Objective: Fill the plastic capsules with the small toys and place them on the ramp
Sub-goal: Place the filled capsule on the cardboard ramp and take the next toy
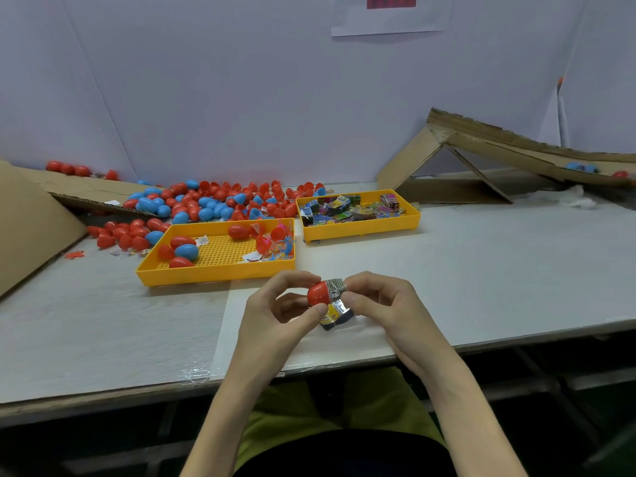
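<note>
Above the table's front edge my left hand (275, 311) grips a red capsule half (318, 292) between thumb and fingers. My right hand (382, 301) pinches a small foil toy packet (336, 287) that sticks partway into the half's open end. More packet, yellow and dark, hangs below between the hands (335, 315). The cardboard ramp (516, 149) slopes down to the right at the far right, with a blue capsule (578, 166) and a red capsule (619, 174) lying on it.
A yellow tray (213, 270) ahead of my hands holds a few capsules and loose toys. A second yellow tray (361, 228) holds several toy packets. A heap of red and blue capsule pieces (213, 201) lies behind them. Cardboard (27, 215) leans at the left.
</note>
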